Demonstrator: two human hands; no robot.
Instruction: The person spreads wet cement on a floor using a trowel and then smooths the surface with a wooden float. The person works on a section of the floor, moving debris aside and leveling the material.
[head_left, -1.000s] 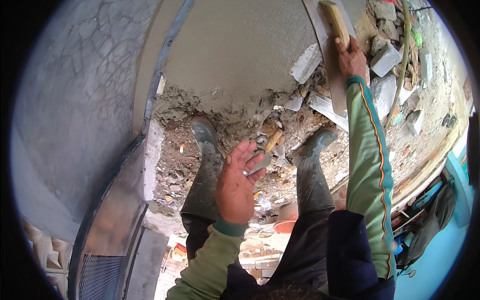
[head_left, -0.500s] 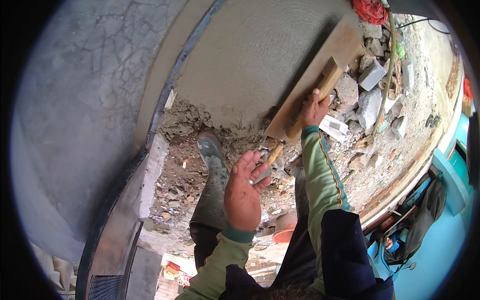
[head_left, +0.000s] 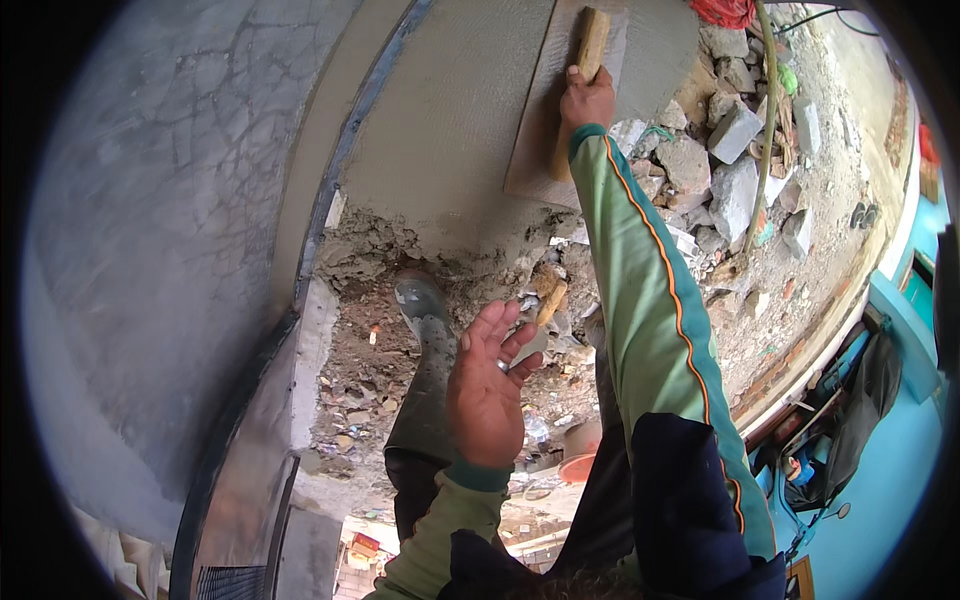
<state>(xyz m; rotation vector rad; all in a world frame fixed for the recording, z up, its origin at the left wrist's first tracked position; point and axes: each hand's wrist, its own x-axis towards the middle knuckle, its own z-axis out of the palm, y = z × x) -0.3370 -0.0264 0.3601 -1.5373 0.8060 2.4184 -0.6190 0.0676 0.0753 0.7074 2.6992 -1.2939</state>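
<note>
My right hand [head_left: 588, 100] is wrapped round the wooden handle [head_left: 592, 48] of a long, flat rectangular float [head_left: 530, 150]. The float lies on smooth wet grey concrete [head_left: 440, 130], close to the slab's right side. My left hand [head_left: 487, 385] is raised palm up over the rubble, its fingers apart and slightly bent, and holds nothing I can see. Just beyond its fingers is a small wooden handle [head_left: 549, 296]; a grey flat piece shows beside the fingers, partly hidden. I cannot tell whether the two are joined.
A dark-edged curved barrier [head_left: 345, 150] borders the concrete on the left. Broken stones and blocks [head_left: 735, 135] lie along its right side, with a hose [head_left: 768, 130] across them. My muddy rubber boot [head_left: 425, 310] stands in rubble at the concrete's ragged near edge.
My right hand has pushed the float forward and to the left over the concrete, turning it more upright in view. My left hand has stayed nearly still.
</note>
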